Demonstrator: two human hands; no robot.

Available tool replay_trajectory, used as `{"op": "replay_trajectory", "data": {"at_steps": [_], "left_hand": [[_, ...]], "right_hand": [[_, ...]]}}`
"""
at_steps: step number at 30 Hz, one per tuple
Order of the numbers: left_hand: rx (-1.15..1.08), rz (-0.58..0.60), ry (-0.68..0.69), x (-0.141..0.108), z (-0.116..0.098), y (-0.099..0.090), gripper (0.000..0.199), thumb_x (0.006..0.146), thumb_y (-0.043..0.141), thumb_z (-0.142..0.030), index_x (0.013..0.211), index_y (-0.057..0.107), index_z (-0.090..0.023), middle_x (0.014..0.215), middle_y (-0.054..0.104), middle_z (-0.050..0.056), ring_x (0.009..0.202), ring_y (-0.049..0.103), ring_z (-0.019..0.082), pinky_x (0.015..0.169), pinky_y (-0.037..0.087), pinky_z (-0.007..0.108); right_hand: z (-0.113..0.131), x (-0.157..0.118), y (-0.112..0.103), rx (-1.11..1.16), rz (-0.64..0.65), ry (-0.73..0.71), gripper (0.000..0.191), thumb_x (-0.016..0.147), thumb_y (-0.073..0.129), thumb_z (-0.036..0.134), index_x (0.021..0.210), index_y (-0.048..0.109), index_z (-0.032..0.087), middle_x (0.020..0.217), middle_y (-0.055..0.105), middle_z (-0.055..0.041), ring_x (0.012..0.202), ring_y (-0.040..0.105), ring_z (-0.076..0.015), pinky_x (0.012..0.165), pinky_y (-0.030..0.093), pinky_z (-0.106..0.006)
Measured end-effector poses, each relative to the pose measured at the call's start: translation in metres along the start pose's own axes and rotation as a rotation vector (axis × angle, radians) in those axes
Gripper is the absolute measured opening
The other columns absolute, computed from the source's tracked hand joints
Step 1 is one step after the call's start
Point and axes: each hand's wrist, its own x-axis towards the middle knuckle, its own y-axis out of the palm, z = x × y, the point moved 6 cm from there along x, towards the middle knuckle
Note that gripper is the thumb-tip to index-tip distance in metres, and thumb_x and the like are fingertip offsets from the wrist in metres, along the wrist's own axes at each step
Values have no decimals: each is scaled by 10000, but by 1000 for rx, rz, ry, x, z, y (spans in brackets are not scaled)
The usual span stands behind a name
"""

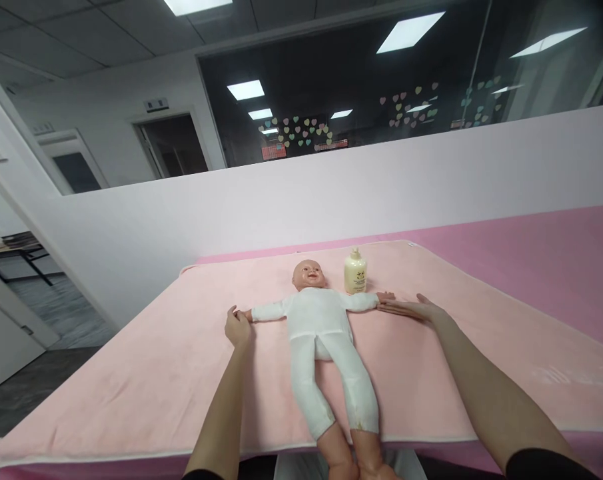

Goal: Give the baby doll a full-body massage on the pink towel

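Doll [319,312] between left hand [237,327] and right hand [421,309] (face up).

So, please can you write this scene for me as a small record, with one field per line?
Main object: doll, lying face up, arms spread, feet past the near blanket edge
Left hand: closed on one doll hand
Right hand: open, fingertips at the other doll hand; exact contact hard to tell
Bottle: pale yellow, upright, beside the doll's head
Surface: pink blanket
Background: white wall, heart-shaped notes above
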Motion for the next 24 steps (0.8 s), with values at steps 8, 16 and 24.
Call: {"op": "replay_trajectory", "data": {"at_steps": [8, 16, 24], "left_hand": [[-121, -100, 0, -5, 2, -7, 382, 805, 408, -122, 1158, 549, -161, 1037, 663, 94, 983, 604, 212, 899, 435, 345], [-138, -97, -22, -3, 7, -6, 368, 822, 384, -126, 1142, 563, -149, 1040, 659, 103, 995, 596, 220, 913, 427, 350], [-137, -232, -18, -4, 4, -16, 354, 856, 368, -189, 1152, 549, -119, 1136, 581, 136, 1095, 530, 231, 954, 395, 337]], "right_hand": [[21, -2, 20, -515, 61, -110, 795, 618, 299, 715, 902, 672, 73, 1139, 588, -269, 1231, 460, -322, 1029, 133, -560], [20, -10, 26, -411, -161, -315, 552, 755, 331, 507, 836, 651, 65, 1044, 624, -268, 1143, 543, -303, 936, 315, -605], [30, 11, 4, -515, -204, -309, 479, 691, 430, 257, 1133, 544, 109, 1347, 446, -197, 1205, 498, -241, 939, 399, -537]]}}
